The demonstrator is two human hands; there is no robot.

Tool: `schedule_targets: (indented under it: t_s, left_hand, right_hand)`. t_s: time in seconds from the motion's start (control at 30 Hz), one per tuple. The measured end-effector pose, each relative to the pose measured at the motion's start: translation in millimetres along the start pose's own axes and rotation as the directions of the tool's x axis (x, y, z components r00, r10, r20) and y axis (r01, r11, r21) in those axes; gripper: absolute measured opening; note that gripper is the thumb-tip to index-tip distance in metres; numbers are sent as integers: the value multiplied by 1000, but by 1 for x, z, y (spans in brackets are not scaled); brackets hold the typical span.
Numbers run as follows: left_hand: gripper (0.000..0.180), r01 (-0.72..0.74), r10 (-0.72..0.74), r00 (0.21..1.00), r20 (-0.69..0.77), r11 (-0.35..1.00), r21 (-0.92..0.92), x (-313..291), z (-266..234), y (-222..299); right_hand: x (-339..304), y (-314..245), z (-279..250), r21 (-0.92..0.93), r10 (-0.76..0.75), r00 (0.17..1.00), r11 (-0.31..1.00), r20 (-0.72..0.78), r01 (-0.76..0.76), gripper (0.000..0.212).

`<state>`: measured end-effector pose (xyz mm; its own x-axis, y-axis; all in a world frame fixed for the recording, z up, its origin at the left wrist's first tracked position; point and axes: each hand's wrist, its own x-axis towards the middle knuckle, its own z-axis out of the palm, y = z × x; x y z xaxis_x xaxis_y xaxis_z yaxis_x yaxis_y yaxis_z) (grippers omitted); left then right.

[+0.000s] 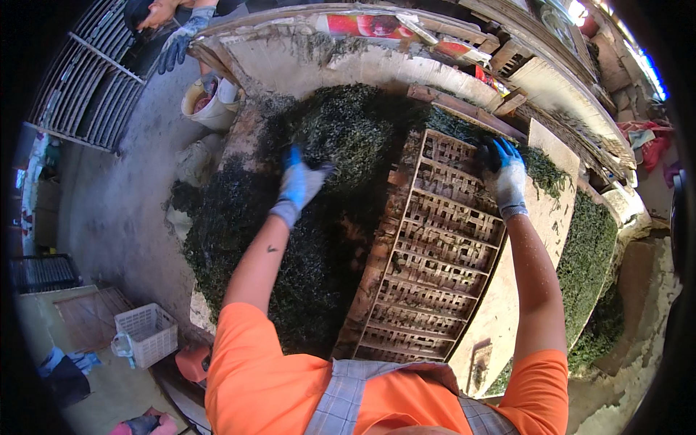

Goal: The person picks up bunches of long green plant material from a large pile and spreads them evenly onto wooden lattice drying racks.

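My left hand point(301, 184), in a white and blue work glove, is over a heap of dark green, shredded leaf-like material point(348, 130). Its fingers are apart and hold nothing that I can see. A long lattice tray point(442, 246) with crosswise slats lies tilted to the right of the heap. At its far right corner is my right hand point(509, 177), gloved the same way, with fingers stretched out. Dark bits show beside that hand, and its palm side is hidden.
A pale board point(544, 239) lies right of the tray, with more green material point(591, 261) beyond it. At far left, another person's gloved hand point(181, 45) hangs near a white bucket point(209, 107). A white plastic basket point(148, 333) stands at lower left.
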<state>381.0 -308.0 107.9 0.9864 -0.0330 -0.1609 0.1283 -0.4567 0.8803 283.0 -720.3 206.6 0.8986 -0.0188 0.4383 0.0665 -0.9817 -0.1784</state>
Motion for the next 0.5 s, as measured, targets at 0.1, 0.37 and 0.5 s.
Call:
schedule_targets:
  t_s: [0.1, 0.37, 0.5]
  left_hand:
    - [52, -106, 105, 994, -22, 928, -356, 35, 27, 16]
    - [22, -10, 180, 955, 236, 815, -580, 106, -48, 112]
    - [31, -79, 418, 850, 320, 702, -708, 69, -101, 162]
  right_hand:
    - [2, 1, 4, -2, -30, 999, 1000, -26, 30, 24]
    - [-2, 16, 15, 36, 7, 1000, 999, 7, -7, 35]
    - [-6, 19, 14, -13, 26, 999, 1000, 30, -26, 46]
